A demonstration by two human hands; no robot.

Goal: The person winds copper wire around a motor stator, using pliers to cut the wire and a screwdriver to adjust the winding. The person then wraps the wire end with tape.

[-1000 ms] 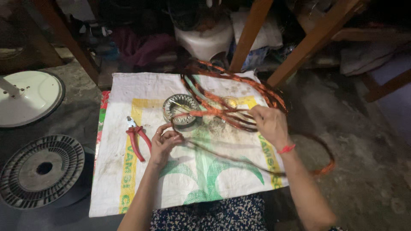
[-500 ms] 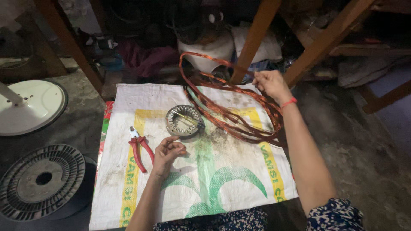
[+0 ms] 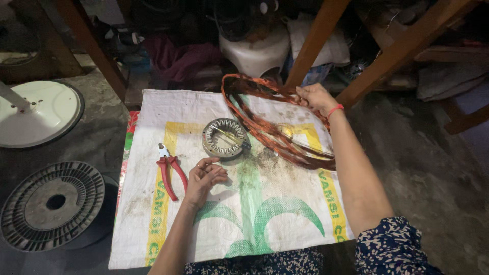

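My right hand (image 3: 315, 98) grips a big loose coil of copper-coloured wire (image 3: 265, 127) at its far end, lifting it over the white woven sack (image 3: 285, 214) spread on the floor. My left hand (image 3: 205, 175) rests on the sack with curled fingers, holding nothing that I can see. Just beyond it lies a round metal stator ring (image 3: 224, 137) with slotted teeth. Red-handled pliers (image 3: 169, 170) lie to the left of my left hand.
A dark ribbed round cover (image 3: 51, 203) and a white round dish on a stand (image 3: 38, 112) sit on the floor at left. Wooden furniture legs (image 3: 316, 43), a white plastic container (image 3: 254, 51) and clutter stand behind the sack.
My right hand has dragged the wire coil away from the stator ring toward the sack's far right. My left hand has slid back off the ring toward me.
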